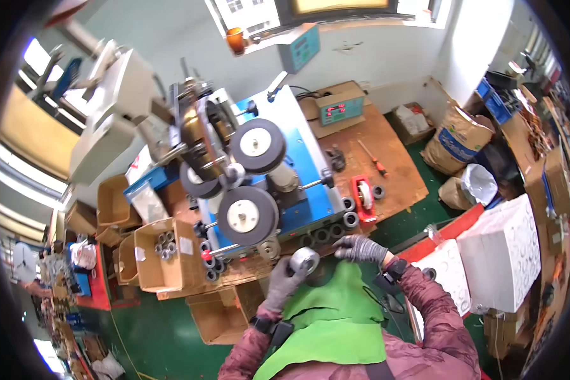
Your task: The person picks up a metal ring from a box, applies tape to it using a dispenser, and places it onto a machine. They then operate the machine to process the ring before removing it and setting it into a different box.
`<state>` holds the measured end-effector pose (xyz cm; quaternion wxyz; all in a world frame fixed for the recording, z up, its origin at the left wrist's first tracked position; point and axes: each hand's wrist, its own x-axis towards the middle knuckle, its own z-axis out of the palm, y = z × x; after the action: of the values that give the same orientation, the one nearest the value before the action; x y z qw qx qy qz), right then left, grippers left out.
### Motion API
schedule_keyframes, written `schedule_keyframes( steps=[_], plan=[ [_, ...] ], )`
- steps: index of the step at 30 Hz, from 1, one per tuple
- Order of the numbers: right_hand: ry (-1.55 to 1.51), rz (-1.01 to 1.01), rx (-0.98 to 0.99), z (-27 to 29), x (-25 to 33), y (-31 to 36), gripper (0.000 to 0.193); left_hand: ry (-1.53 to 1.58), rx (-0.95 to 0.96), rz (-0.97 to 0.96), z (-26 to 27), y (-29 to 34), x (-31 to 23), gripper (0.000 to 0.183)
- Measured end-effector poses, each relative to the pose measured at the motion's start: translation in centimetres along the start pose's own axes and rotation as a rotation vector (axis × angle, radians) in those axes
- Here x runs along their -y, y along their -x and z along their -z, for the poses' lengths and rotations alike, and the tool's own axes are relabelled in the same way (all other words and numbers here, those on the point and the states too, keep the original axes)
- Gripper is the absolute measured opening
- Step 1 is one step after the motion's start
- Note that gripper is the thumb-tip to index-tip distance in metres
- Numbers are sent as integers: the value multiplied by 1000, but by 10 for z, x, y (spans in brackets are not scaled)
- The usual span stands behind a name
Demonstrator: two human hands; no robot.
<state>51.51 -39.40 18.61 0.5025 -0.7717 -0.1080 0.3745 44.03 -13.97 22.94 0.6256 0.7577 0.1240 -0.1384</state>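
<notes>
A pale wall (386, 66) stood behind the brown wooden counter (399, 171), with a dark-framed window (339, 6) along its top and part of a building visible outside. More windows (22, 180) ran down the left side, bright with daylight between yellowish panels (35, 136). Glare whitened the wall's right corner (478, 47). The green floor (164, 326) carried a thin yellow line (119, 339).

This is a factory workshop: a roller machine (258, 145) and digital control box (342, 111) stand on a wooden workbench (396, 158); grey rings (166, 246) lie in a cardboard carton (155, 272).
</notes>
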Motion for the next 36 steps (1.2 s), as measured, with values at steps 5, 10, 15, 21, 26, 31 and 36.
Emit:
schedule_keyframes(
  steps=[5, 10, 15, 21, 26, 31, 36],
  plan=[
    [272, -337, -826, 56, -143, -25, 34, -16, 32, 139, 8, 18, -5, 43],
    [15, -374, -1005, 54, -195, -70, 41, -42, 36, 148, 12, 29, -6, 41],
    [47, -470, -1050, 57, -212, -87, 40, -35, 15, 192, 8, 34, 4, 40],
    [-129, -383, -1031, 52, -198, -71, 45, -64, 12, 202, 9, 37, 5, 38],
    [-300, -408, -1043, 27, -208, -54, 57, -76, 24, 144, 11, 37, 16, 38],
    [-503, -432, -1024, 34, -213, -63, 62, -71, 26, 149, 8, 36, 20, 38],
    [-499, -359, -965, 32, -223, -70, 65, -167, 14, 225, 10, 38, 20, 39]
  ],
)
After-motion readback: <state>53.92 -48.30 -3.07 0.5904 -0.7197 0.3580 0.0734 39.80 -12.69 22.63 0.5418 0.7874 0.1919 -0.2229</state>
